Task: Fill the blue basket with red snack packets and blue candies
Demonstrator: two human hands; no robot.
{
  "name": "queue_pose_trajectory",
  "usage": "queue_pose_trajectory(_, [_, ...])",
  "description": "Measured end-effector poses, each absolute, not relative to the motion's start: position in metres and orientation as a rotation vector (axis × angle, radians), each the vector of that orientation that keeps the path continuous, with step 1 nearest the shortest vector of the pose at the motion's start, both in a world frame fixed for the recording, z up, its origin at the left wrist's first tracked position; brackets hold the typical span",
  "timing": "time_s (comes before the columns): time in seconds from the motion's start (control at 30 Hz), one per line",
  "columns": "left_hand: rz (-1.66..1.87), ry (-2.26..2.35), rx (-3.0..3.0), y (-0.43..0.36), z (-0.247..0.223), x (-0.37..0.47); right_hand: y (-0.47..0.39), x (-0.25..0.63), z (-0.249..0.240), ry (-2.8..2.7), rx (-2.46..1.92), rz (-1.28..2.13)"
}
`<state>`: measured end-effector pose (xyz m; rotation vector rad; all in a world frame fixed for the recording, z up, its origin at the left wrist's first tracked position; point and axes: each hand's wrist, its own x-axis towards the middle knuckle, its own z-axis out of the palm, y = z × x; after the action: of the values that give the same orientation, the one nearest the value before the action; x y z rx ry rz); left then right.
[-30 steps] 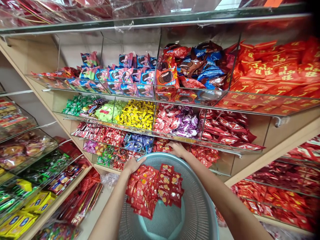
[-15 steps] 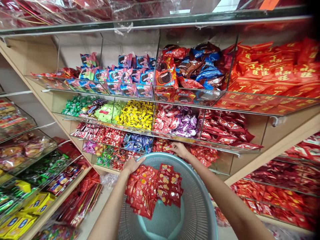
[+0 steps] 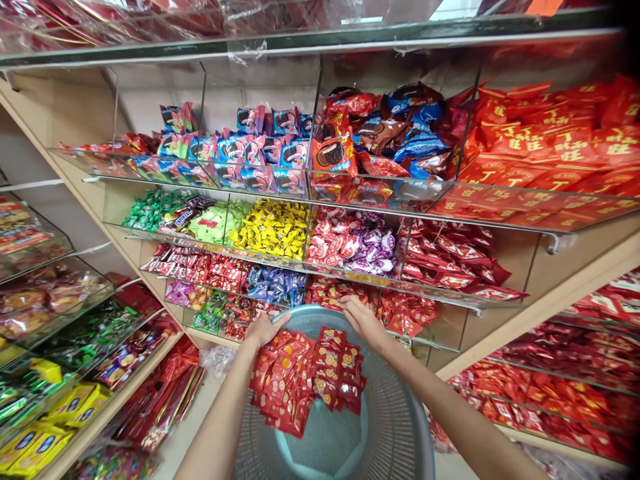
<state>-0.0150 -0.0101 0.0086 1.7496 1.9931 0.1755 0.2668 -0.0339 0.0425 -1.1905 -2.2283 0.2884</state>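
A blue-green plastic basket (image 3: 400, 400) with slotted walls stands tilted before me. My left hand (image 3: 265, 329) grips its far-left rim, thumb over the edge. Inside lie two bunches of red candy packets with orange fruit prints (image 3: 287, 380), close under that hand. Over the far rim reaches my right hand (image 3: 363, 319), fingers stretched toward the red packets (image 3: 333, 292) in the lowest shelf bin. Nothing shows in its fingers; the fingertips lie close to those packets, and contact cannot be made out.
Tiered shelves with clear dividers rise ahead, holding yellow-wrapped candies (image 3: 273, 230), purple-wrapped candies (image 3: 375, 245) and large red bags (image 3: 545, 140). A clear shelf lip (image 3: 425, 287) runs just above my right hand. More stocked shelves flank both sides; yellow packs (image 3: 75, 407) are at left.
My right hand has drawn slightly down and toward the basket, its fingers straighter than before. The left hand, basket and packets inside stay as they were.
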Motion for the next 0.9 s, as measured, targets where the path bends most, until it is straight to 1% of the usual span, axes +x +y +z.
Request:
queue_pose_trajectory(0.23, [0.164,2.007,1.734,-0.012,0.011,-0.013,-0.052,0.253,0.029,-2.628,-1.21,0.251])
queue_pose_trajectory(0.53, [0.156,2.03,1.724,-0.013,0.015,-0.012,-0.047,0.242,0.015,-2.649,-1.323,0.357])
queue_pose_trajectory(0.77, [0.153,2.036,1.722,-0.013,0.016,-0.011,-0.045,0.234,0.004,-2.801,-1.192,0.002])
queue_pose_trajectory(0.9, [0.152,2.022,1.728,-0.013,0.017,-0.01,-0.047,0.236,0.002,-2.772,-1.133,-0.097])
